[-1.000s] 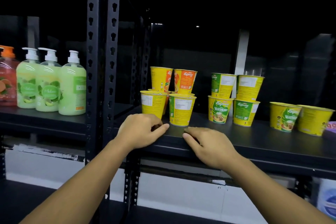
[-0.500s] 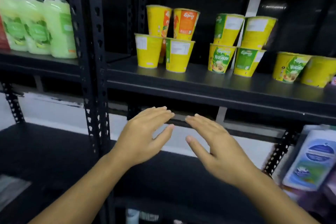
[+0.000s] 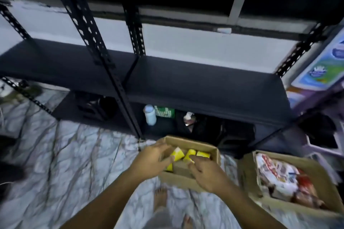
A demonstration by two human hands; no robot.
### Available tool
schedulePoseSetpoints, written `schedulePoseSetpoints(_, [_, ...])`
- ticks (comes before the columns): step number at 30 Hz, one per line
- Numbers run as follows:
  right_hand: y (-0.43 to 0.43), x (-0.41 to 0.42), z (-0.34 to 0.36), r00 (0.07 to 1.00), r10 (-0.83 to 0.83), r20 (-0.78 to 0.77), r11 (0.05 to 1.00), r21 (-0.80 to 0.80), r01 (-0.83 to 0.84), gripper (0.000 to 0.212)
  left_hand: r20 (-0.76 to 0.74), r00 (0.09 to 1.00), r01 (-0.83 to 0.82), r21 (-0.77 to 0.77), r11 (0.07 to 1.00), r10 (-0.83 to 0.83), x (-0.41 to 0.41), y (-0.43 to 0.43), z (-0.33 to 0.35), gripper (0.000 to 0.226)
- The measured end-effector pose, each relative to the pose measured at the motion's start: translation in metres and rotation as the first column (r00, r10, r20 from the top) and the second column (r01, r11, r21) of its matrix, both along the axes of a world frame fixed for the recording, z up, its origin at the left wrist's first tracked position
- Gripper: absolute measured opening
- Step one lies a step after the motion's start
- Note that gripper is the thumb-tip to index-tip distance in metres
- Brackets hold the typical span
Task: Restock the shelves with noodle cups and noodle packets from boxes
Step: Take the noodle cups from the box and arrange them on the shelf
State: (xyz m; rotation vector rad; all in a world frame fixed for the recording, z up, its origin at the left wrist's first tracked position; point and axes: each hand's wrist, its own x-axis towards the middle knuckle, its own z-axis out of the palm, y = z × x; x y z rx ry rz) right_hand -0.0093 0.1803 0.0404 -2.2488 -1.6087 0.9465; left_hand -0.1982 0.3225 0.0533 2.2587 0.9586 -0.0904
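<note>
An open cardboard box (image 3: 192, 142) stands on the marble floor and holds several yellow noodle cups (image 3: 189, 154) lying on their sides. My left hand (image 3: 151, 161) reaches into its left side with fingers extended, thumb close to one yellow cup (image 3: 177, 153). Over the near side of the box, my right hand (image 3: 206, 174) stretches its fingers toward the cups. Neither hand plainly grips anything, and the view is blurred. A second cardboard box (image 3: 246, 169) at the right holds red and white noodle packets (image 3: 279, 174).
A dark low shelf (image 3: 204, 83) runs across above the boxes, with a black perforated post (image 3: 111, 72) left of them. A white bottle (image 3: 149, 115) and a green pack (image 3: 164, 111) sit under it. Blue packages (image 3: 323, 67) lie at the right. My bare foot (image 3: 160, 197) is near the box.
The view has swung down from the stocked upper shelf to the floor. Both hands dropped from the shelf edge and now reach into the box of yellow cups.
</note>
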Motion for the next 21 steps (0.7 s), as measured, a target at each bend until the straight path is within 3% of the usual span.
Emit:
schedulePoseSetpoints(3, [-0.025,0.002,-0.031,1.0,-0.018,-0.009,0.995,-0.096,0.017,0.032,-0.134,0.991,0.007,-0.062,0.998,-0.015,-0.008,-0.016,-0.029,0.046])
schedulePoseSetpoints(8, [-0.043,0.006,-0.074,0.997,-0.08,-0.018,0.95,-0.304,0.071,0.052,-0.28,0.958,0.01,-0.176,0.984,-0.06,-0.017,-0.025,-0.073,0.066])
schedulePoseSetpoints(15, [-0.035,0.027,-0.136,0.994,-0.107,0.023,0.918,-0.382,0.108,0.06,-0.395,0.906,0.05,-0.256,0.965,-0.151,-0.007,-0.007,-0.15,0.074])
schedulePoseSetpoints(21, [-0.014,0.045,-0.24,0.985,-0.175,-0.007,0.905,-0.396,0.157,0.062,-0.385,0.905,0.086,-0.247,0.965,-0.179,0.018,0.031,-0.244,0.066])
